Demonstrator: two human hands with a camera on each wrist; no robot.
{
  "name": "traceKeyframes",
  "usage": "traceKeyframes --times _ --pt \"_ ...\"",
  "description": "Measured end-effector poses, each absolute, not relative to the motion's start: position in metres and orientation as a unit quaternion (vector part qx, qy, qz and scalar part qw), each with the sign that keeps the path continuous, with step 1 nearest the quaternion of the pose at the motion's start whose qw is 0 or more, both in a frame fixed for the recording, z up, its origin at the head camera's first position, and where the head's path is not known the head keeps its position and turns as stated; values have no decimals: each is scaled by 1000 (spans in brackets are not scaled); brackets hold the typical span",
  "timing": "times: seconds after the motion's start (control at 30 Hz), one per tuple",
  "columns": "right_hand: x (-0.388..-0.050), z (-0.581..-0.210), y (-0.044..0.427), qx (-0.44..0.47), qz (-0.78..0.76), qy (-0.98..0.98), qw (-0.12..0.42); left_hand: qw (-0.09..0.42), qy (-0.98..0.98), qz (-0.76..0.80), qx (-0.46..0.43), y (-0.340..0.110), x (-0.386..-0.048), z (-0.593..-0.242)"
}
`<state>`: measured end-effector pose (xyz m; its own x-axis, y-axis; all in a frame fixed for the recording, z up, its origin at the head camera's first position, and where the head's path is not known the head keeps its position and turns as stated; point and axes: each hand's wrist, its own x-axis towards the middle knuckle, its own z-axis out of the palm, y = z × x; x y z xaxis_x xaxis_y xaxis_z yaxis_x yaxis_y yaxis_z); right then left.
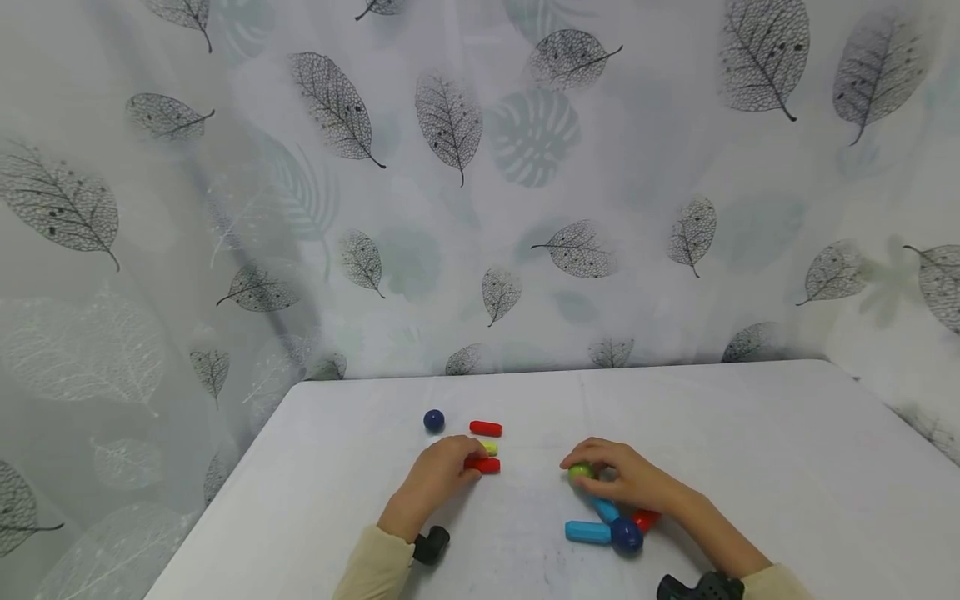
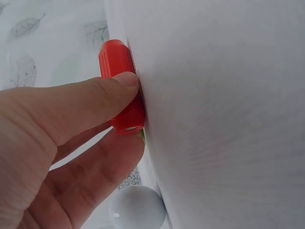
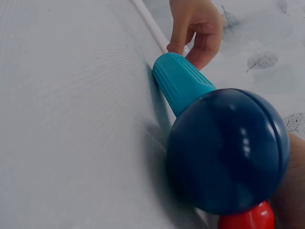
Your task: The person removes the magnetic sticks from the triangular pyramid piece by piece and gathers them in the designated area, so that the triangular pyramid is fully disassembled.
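Observation:
My left hand pinches a red ribbed rod lying on the white table; in the left wrist view the thumb presses on the rod with the fingers behind it. A yellow-green rod lies just beyond, partly hidden by that hand. To the right, my right hand holds a green ball between thumb and fingers. Below it, a dark blue ball joins two light blue rods and a red piece. The right wrist view shows the dark blue ball close up.
Farther back on the table lie another red rod and a single dark blue ball. A pale-looking ball appears low in the left wrist view. A leaf-patterned curtain hangs behind the table.

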<state>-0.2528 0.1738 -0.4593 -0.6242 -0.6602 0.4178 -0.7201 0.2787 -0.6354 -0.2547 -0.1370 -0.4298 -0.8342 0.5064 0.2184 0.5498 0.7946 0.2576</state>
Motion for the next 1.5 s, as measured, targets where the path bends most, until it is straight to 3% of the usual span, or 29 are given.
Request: traceKeyframes --times 0.37,0.93,1.2,1.5 --pt "-252 -458 174 436 420 -795 37 82 -950 -133 -269 -134 -253 -426" --pt "-249 -455 172 406 410 -816 26 149 -920 -105 -347 -117 -243 -418" --pt "-247 -452 169 390 426 -816 -17 105 -923 -78 -361 -102 -235 -413" --pt "-241 -438 167 370 384 -845 -43 98 -910 -101 -391 -95 -231 -418"
